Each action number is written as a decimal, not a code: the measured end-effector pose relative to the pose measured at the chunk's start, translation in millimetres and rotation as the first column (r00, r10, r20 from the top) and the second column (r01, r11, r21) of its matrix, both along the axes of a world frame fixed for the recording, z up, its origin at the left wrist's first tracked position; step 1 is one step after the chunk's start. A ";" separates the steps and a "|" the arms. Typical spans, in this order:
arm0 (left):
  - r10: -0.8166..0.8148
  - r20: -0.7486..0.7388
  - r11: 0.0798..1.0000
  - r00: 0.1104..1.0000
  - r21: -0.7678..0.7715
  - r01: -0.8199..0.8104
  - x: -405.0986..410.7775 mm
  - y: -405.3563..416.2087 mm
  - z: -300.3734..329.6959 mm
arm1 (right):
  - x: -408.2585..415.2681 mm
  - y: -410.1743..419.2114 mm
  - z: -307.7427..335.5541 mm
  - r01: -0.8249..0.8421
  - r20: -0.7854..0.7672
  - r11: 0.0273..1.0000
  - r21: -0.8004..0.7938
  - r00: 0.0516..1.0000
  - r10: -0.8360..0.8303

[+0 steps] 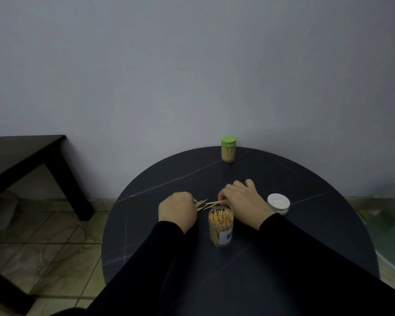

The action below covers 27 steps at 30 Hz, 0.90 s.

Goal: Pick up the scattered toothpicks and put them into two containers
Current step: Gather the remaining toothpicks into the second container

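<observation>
Dark sleeves (214, 281) are filling the near foreground, reaching forward over the round dark surface (294, 247). Going from the left: the left hand (177, 210) is curling into a fist, its grip closing round several toothpicks (202, 204) whose tips are fanning out to the right. Just beside it, the open clear container (221, 226) is standing upright between the two wrists, already nearly packed with sticks. Behind that container, the right hand (242, 201) is lying knuckles up with its fingers bending down onto the far ends of the same loose bunch; whether this grip is pinching any or only pressing them is not something I can tell. Further right, a white lid (278, 202) is resting on the surface, and the green-capped container (228, 149) is standing capped at the far edge.

The risk, as I judge it, is sitting close by: either wrist could be knocking the open container over while lifting, and the fanned sticks could be slipping from the fist or jamming against the crowded mouth.
</observation>
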State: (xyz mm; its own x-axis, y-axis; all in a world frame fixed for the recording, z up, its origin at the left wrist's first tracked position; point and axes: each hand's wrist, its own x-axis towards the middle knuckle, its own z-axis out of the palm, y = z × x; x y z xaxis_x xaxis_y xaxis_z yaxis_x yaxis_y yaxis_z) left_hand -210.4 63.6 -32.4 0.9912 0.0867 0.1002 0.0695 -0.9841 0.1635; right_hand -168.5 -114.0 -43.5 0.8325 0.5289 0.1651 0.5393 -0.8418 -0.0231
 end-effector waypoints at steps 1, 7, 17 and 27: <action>0.009 0.004 1.000 1.000 -0.029 -0.009 0.5 -0.1 1.6 | -1.5 -0.8 2.1 0.012 0.011 1.000 0.026 1.000 -0.013; 0.030 0.007 0.988 1.000 -0.149 -0.029 2.2 -2.1 6.9 | -12.4 -3.6 8.6 0.052 0.021 0.994 0.092 0.998 -0.054; 0.042 0.128 0.851 0.991 -0.524 0.032 -5.8 -8.4 16.8 | -24.0 -10.9 11.8 0.194 -0.147 0.852 0.486 0.979 -0.139; -0.053 0.263 0.450 0.963 -0.855 0.258 -31.6 -19.3 32.0 | -50.6 -6.6 31.5 0.195 -0.318 0.492 0.849 0.931 0.181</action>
State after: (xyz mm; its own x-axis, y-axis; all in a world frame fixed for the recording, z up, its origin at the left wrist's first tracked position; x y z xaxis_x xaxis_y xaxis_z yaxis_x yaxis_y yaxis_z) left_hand -242.0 44.3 -0.4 0.9699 0.0758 0.2314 -0.1990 -0.3008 0.9327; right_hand -219.1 -120.7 -12.0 0.9289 0.2699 0.2537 0.3309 -0.2966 -0.8958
